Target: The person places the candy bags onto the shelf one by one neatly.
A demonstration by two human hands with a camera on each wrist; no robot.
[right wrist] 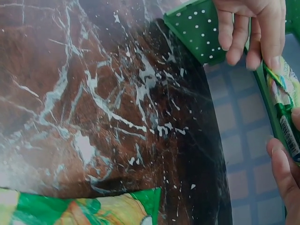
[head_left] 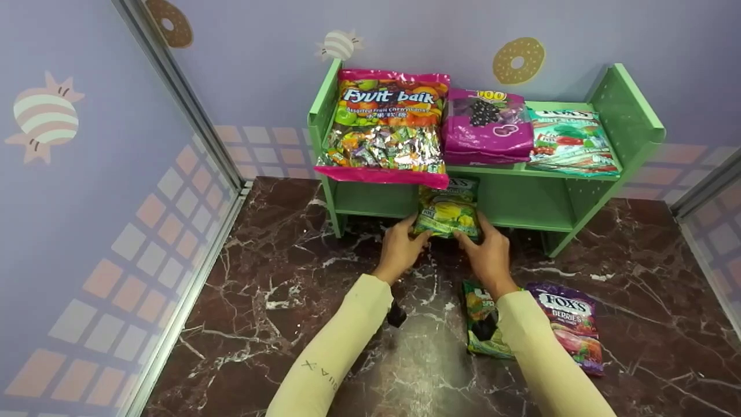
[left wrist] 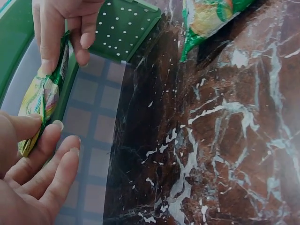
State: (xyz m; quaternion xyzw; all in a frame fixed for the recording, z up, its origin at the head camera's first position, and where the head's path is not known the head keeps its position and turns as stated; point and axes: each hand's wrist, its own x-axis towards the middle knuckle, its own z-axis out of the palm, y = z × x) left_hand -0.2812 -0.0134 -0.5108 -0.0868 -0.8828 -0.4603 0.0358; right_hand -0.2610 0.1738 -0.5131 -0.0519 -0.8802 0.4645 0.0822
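Note:
Both hands hold a green and yellow Fox's candy bag [head_left: 447, 217] at the front of the green shelf's lower level. My left hand [head_left: 402, 246] pinches its left lower corner. Thumb and fingers of my right hand [head_left: 489, 252] pinch the right lower corner. In the left wrist view the bag [left wrist: 44, 96] appears edge-on between the two hands, its lower edge at the shelf board. The upper part of the bag lies under the top level, partly hidden by the overhanging Fyvit baik bag [head_left: 388, 127].
On the top level of the green shelf [head_left: 527, 202] lie a purple candy bag [head_left: 489, 130] and a teal mint bag [head_left: 570, 142]. A green bag [head_left: 480, 341] and a purple Fox's Berries bag [head_left: 570, 330] lie on the dark marbled surface [head_left: 255, 347], near the right forearm.

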